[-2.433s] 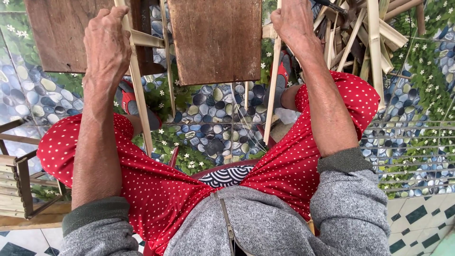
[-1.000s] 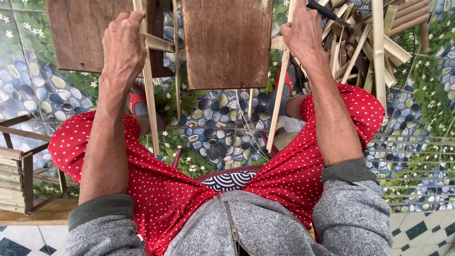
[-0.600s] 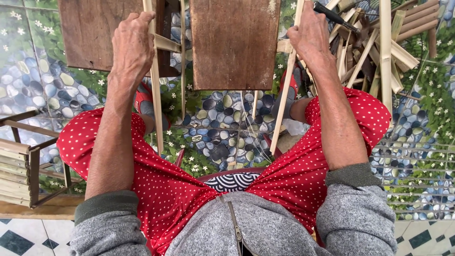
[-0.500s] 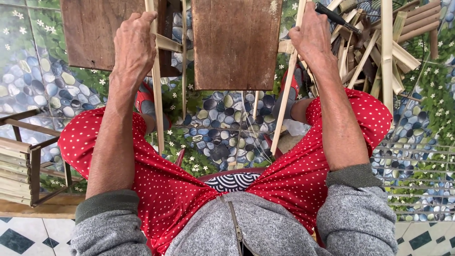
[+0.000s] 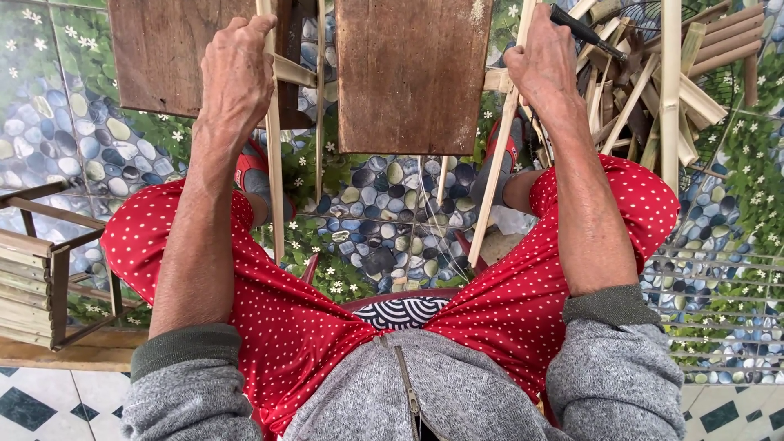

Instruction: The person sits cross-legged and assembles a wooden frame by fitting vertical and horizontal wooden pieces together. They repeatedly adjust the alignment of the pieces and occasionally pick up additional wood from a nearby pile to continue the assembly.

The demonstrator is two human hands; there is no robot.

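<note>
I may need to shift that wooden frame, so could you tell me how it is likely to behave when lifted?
Probably light: the frame is thin slats joined by small crosspieces. It may flex or rack, since the slats are long and slender. The left hand and right hand each grip a separate slat, which suggests it wants two-handed support.

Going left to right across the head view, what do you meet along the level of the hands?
Small slatted wooden frame → left wooden board → left hand gripping a thin wooden strip → right wooden board → right hand on another strip → pile of bamboo offcuts.
</note>
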